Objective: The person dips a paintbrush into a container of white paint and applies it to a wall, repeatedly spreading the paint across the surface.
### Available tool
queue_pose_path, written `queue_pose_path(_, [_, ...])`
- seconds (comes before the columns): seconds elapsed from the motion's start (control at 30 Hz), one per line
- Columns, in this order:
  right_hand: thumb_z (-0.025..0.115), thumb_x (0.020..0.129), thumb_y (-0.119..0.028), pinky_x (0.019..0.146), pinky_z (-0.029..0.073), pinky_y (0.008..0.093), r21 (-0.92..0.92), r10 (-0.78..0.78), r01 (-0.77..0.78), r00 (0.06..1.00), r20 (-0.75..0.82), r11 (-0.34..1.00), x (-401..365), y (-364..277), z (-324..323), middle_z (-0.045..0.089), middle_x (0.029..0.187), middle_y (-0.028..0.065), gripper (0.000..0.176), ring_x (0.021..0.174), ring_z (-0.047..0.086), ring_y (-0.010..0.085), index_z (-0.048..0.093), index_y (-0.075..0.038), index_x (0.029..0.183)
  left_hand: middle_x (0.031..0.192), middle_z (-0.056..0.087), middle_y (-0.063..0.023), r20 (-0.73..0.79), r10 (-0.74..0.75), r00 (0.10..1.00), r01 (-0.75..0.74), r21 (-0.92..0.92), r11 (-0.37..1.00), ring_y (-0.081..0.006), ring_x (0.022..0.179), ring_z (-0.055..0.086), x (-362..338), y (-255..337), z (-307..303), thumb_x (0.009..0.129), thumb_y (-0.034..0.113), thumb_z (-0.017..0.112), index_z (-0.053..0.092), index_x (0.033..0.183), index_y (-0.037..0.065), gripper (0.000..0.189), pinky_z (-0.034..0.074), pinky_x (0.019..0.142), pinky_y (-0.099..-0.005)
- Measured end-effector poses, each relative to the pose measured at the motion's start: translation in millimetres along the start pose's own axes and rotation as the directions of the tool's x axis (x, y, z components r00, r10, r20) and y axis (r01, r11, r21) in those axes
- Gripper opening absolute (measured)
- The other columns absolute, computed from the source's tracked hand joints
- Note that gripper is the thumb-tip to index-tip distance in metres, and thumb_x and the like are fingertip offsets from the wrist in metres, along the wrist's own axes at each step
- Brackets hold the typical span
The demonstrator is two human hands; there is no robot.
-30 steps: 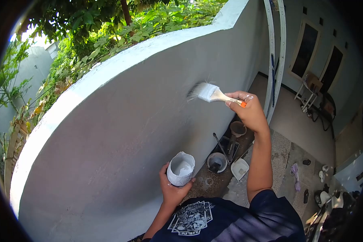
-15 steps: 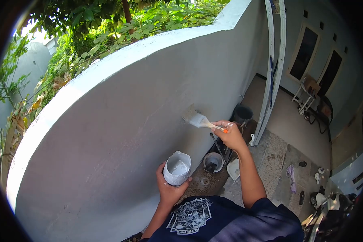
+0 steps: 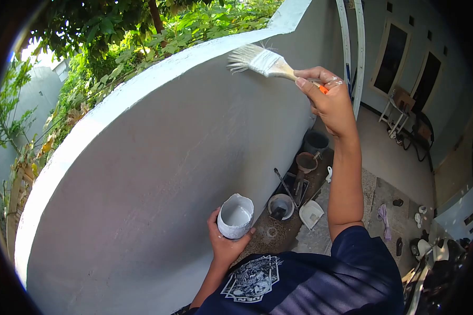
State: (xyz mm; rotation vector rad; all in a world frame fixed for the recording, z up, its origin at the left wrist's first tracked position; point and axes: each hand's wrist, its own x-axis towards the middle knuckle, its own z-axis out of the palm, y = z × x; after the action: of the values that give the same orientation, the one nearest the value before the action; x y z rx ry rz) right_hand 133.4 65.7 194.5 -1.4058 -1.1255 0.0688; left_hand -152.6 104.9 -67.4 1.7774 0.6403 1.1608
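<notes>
My right hand [image 3: 328,100] is closed round the handle of a wide paintbrush [image 3: 265,62], its splayed, paint-coated bristles up near the top edge of the curved wall [image 3: 157,142]. The handle has an orange end, and specks of white paint dot my fingers. Lower down, my left hand [image 3: 227,244] is wrapped round a paint cup [image 3: 235,216] with a jagged rim, smeared inside and out with pale paint. The cup is held upright in front of the wall's grey face.
At the wall's foot stand a dark bucket [image 3: 316,142], a round basin [image 3: 280,207] and a white dustpan [image 3: 311,214]. A pale metal frame [image 3: 358,58] rises at right, beyond it a chair [image 3: 397,110]. Leafy plants [image 3: 115,58] grow behind the wall. Sandals and a cloth [image 3: 384,220] lie on the paving.
My right hand has lifted the paintbrush from the middle of the wall face up to near its top edge. My left hand with the cup has hardly moved.
</notes>
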Motion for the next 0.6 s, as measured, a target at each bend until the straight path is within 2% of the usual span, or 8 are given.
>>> queue_pose_path(0.07, [0.071, 0.094, -0.014, 0.056, 0.039, 0.0215, 0.135, 0.044, -0.037, 0.998, -0.047, 0.990, -2, -2, -4, 0.062, 0.074, -0.0030, 0.017, 0.061, 0.047, 0.0026, 0.074, -0.002, 0.106, 0.129, 0.050, -0.0198, -0.006, -0.008, 1.000, 0.008, -0.010, 1.000, -0.0289, 0.119, 0.057, -1, -1, 1, 0.066, 0.016, 0.094, 0.032, 0.140, 0.002, 0.098, 0.046, 0.102, -0.0412])
queue_pose_path(0.1, [0.071, 0.094, -0.014, 0.056, 0.039, 0.0215, 0.135, 0.044, -0.038, 0.998, -0.043, 0.990, -5, 5, 3, 0.062, 0.074, -0.0030, 0.017, 0.061, 0.047, 0.0026, 0.074, -0.002, 0.106, 0.129, 0.051, -0.0190, 0.009, -0.026, 1.000, 0.026, 0.009, 1.000, -0.0287, 0.120, 0.056, -1, -1, 0, 0.066, 0.015, 0.093, 0.030, 0.141, 0.003, 0.099, 0.046, 0.102, -0.0417])
queue_pose_path(0.17, [0.070, 0.096, -0.013, 0.049, 0.032, 0.0203, 0.099, 0.043, -0.044, 0.999, 0.009, 0.994, -24, 40, 28, 0.058, 0.070, -0.0056, 0.015, 0.055, 0.040, -0.0001, 0.072, -0.003, 0.106, 0.130, 0.051, -0.0183, 0.025, -0.048, 0.999, 0.047, 0.030, 0.998, -0.0286, 0.121, 0.056, -2, -1, -2, 0.066, 0.013, 0.092, 0.028, 0.143, 0.004, 0.100, 0.045, 0.103, -0.0423])
queue_pose_path(0.23, [0.069, 0.097, -0.014, 0.043, 0.026, 0.0210, 0.288, 0.193, -0.208, 0.978, 0.081, 0.935, -54, 89, 48, 0.053, 0.066, -0.0069, 0.013, 0.050, 0.035, -0.0012, 0.069, -0.004, 0.105, 0.129, 0.051, -0.0182, 0.002, -0.030, 1.000, 0.030, 0.036, 0.999, -0.0287, 0.121, 0.056, -2, -1, -1, 0.066, 0.012, 0.092, 0.028, 0.143, 0.004, 0.100, 0.045, 0.103, -0.0422])
queue_pose_path(0.37, [0.069, 0.098, -0.015, 0.041, 0.025, 0.0226, 0.393, 0.413, -0.468, 0.883, 0.222, 0.791, -122, 161, 67, 0.051, 0.065, -0.0062, 0.013, 0.047, 0.034, 0.0002, 0.065, -0.006, 0.106, 0.129, 0.051, -0.0183, -0.007, -0.059, 0.998, 0.059, 0.020, 0.998, -0.0286, 0.121, 0.056, -2, 1, -1, 0.066, 0.012, 0.092, 0.028, 0.143, 0.003, 0.100, 0.045, 0.103, -0.0419])
queue_pose_path(0.5, [0.069, 0.097, -0.014, 0.042, 0.027, 0.0231, 0.359, 0.488, -0.576, 0.816, 0.310, 0.735, -153, 190, 60, 0.050, 0.065, -0.0067, 0.013, 0.049, 0.036, 0.0011, 0.066, -0.007, 0.107, 0.130, 0.050, -0.0195, 0.029, -0.063, 0.998, 0.063, 0.000, 0.998, -0.0291, 0.121, 0.056, -1, -6, -4, 0.066, 0.016, 0.094, 0.030, 0.141, 0.002, 0.100, 0.045, 0.103, -0.0415])
queue_pose_path(0.57, [0.069, 0.095, -0.013, 0.049, 0.033, 0.0236, 0.094, 0.575, -0.643, 0.732, 0.365, 0.760, -154, 189, 48, 0.053, 0.067, -0.0058, 0.012, 0.056, 0.043, 0.0027, 0.067, -0.006, 0.105, 0.131, 0.050, -0.0197, 0.038, -0.035, 0.999, 0.035, 0.011, 0.999, -0.0292, 0.121, 0.056, 1, -5, -5, 0.066, 0.016, 0.095, 0.031, 0.141, 0.002, 0.100, 0.045, 0.104, -0.0415])
queue_pose_path(0.6, [0.069, 0.095, -0.013, 0.049, 0.033, 0.0236, 0.097, 0.574, -0.642, 0.734, 0.362, 0.760, -151, 187, 44, 0.053, 0.067, -0.0058, 0.012, 0.056, 0.043, 0.0027, 0.067, -0.006, 0.105, 0.130, 0.051, -0.0186, 0.040, -0.026, 0.999, 0.025, 0.013, 1.000, -0.0282, 0.121, 0.056, 3, 1, -4, 0.065, 0.015, 0.094, 0.031, 0.141, 0.003, 0.099, 0.045, 0.103, -0.0414])
